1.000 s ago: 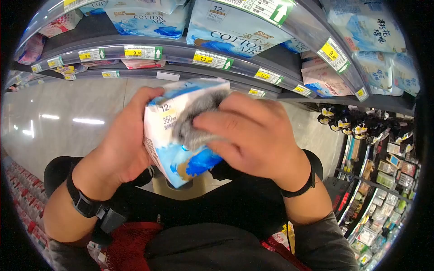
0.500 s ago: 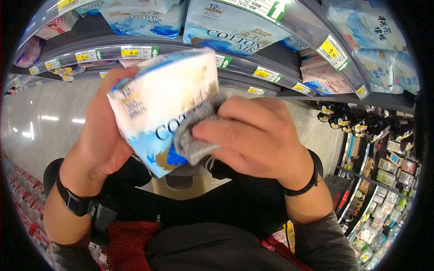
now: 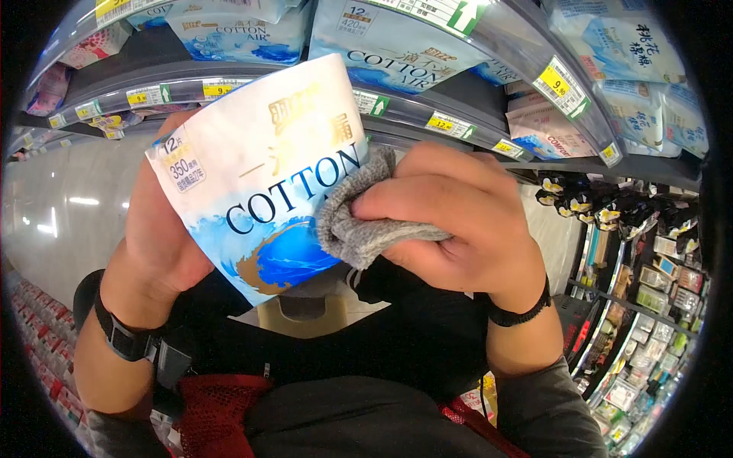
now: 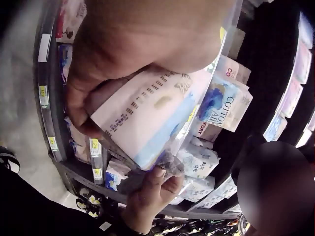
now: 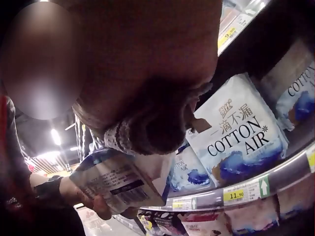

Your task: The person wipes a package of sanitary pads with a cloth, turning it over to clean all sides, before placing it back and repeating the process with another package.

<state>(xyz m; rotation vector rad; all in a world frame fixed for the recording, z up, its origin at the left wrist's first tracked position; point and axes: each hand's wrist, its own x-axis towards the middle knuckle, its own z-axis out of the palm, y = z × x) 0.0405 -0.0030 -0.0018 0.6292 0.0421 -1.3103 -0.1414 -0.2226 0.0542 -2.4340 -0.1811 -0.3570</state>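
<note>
In the head view a white and blue "COTTON" sanitary pad pack (image 3: 259,153) is held up, its printed front tilted toward me. My left hand (image 3: 164,221) grips it along its left side, most fingers hidden behind it. A folded grey cloth (image 3: 359,214) is pinched between the thumb and fingers of my right hand (image 3: 466,221), lying against the pack's right edge. The left wrist view shows a printed side of the pack (image 4: 147,118), with the cloth (image 4: 170,164) at its corner. Barcode print shows on the pack (image 5: 123,187) in the right wrist view.
Shelves hold more blue and white packs (image 3: 397,53) behind the hands, fronted by a price-tag rail (image 3: 450,126). Small packaged goods (image 3: 649,336) fill a rack at right. Below the pack stands a beige stool (image 3: 305,319). Red and white goods (image 3: 46,336) lie at lower left.
The left hand has moved left and turned the pack so its front faces me more fully. The right hand's cloth has gone from the middle of the front to the right edge.
</note>
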